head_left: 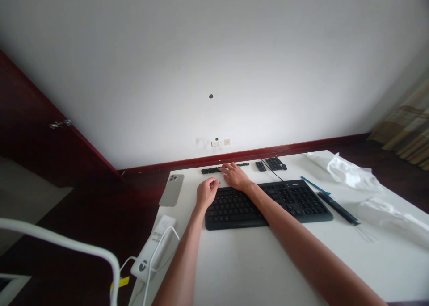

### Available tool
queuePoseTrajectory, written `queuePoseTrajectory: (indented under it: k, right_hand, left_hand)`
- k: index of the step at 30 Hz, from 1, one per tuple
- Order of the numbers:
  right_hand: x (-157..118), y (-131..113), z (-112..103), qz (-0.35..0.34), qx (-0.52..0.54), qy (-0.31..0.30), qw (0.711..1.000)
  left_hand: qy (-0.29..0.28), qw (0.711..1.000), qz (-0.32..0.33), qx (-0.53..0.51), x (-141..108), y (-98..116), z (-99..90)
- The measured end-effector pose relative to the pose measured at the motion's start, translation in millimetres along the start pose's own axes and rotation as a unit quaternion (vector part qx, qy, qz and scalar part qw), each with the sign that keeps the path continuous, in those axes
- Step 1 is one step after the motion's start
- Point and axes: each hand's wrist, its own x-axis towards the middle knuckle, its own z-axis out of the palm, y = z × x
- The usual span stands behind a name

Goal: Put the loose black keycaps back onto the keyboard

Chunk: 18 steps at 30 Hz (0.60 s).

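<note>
Keyboard [234, 207] flat before me; beyond it, my right hand [235, 177], fingers loosely open, meets loose keys [210, 170]. Left hand [206, 193] curls over its left end, grip unclear. Light fingertips should avoid nudging neighbours.

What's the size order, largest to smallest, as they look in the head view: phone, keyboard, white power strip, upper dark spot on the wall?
1. Keyboard
2. White power strip
3. Phone
4. Upper dark spot

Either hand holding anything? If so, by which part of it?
Can't tell. The left hand is curled, nothing visible in it; the right hand is at the loose keys, grip unclear.
</note>
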Motion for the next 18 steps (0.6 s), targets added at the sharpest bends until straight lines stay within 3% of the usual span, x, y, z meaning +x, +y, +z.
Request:
queuePoseTrajectory:
  k: [13, 18]
  right_hand:
    - [-1.9, -3.5, -6.0, 0.001, 0.072, 0.026, 0.997]
    - [-5.8, -4.2, -6.8, 0.018, 0.124, 0.075, 0.989]
  left_hand:
    - [-0.003, 1.0, -0.005, 0.008, -1.3, 4.9, -2.5]
    - [-0.002, 1.0, -0.008, 0.007, -1.4, 4.1, -2.6]
